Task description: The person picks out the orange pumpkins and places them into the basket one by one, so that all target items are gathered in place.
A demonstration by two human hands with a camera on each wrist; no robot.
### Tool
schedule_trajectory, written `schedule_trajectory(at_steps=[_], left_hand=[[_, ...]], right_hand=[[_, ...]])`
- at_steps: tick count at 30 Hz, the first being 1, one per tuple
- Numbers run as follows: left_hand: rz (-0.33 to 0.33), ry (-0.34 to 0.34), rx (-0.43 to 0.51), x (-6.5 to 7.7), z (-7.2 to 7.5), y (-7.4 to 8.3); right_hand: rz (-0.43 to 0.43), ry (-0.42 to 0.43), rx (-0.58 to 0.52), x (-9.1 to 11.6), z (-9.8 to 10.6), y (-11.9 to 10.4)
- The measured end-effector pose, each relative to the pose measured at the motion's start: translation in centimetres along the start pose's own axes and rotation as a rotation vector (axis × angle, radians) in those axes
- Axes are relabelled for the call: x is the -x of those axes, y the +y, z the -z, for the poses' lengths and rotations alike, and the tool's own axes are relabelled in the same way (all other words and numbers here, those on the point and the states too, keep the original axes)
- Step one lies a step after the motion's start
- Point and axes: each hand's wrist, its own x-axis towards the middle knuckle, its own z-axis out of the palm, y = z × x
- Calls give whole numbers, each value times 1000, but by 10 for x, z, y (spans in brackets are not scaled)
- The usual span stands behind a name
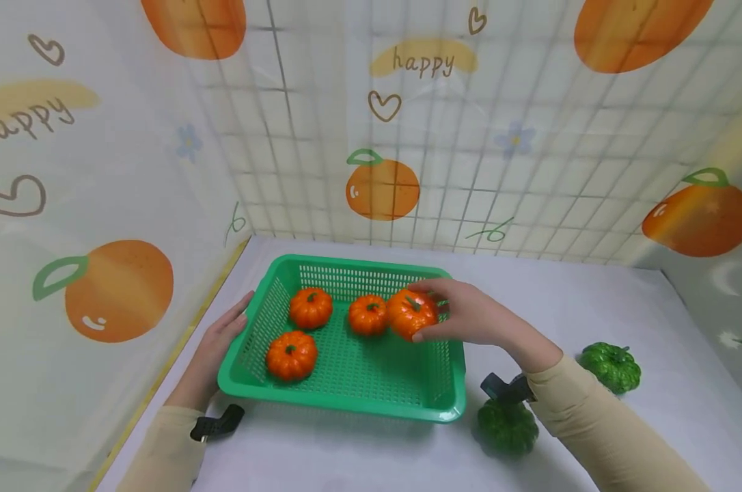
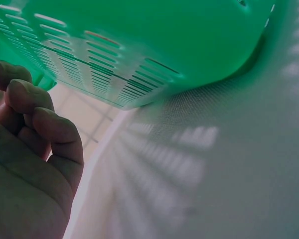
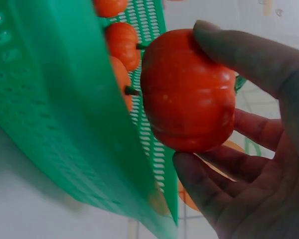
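Note:
In the head view, my right hand [image 1: 469,313] grips an orange toy pumpkin [image 1: 412,316] by its sides, above the right part of a green plastic basket [image 1: 346,404]. The right wrist view shows this pumpkin [image 3: 187,92] between thumb and fingers, close to the basket wall [image 3: 84,114]. Beside the basket's left rim is my left hand [image 1: 214,345], its fingers loosely bent; whether they touch the rim I cannot tell. Inside the basket lie three more orange pumpkins: one at the back left [image 1: 311,309], one at the front left [image 1: 292,357] and one in the middle [image 1: 367,316].
Right of the basket, a green pumpkin [image 1: 609,367] sits on the white table [image 1: 346,458]. A second green pumpkin [image 1: 507,427] lies nearer, partly under the right wrist's camera mount [image 1: 507,388]. Printed curtains [image 1: 322,102] hang behind and at the sides.

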Motion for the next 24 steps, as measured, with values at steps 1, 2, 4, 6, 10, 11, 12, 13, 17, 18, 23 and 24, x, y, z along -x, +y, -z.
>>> schedule_trajectory(at_steps=[1,2,4,6,10,11,12,13,17,18,23,24], left_hand=[[2,-2,-2,1,-1,-1],[5,0,-6,1,-1,-1],[16,3,-10,2,-2,-2],[21,3,-13,3,-2,-2],[19,3,-6,4,-2,-3],[19,1,-1,4,-2,-3],[18,-1,2,4,-2,-3],[16,-2,5,4,-2,-3],[7,-2,4,4,-3,-2],[2,0,2,4,-3,-2],[10,5,-6,4,-2,1],[11,7,-10,4,-2,1]], right_hand=[[2,-9,12,-1,-4,0],[5,-17,20,-2,-7,-1],[1,-36,24,-4,-14,-2],[1,-50,29,-6,-20,-2],[2,-76,49,-11,-28,-4],[-1,-78,53,-11,-30,-5],[-7,-83,62,-12,-31,-6],[-11,-89,74,-12,-33,-6],[-21,-121,113,-12,-37,-4],[-16,-129,123,-12,-38,-4],[42,-135,153,-15,-42,-3],[52,-136,155,-15,-43,-4]])
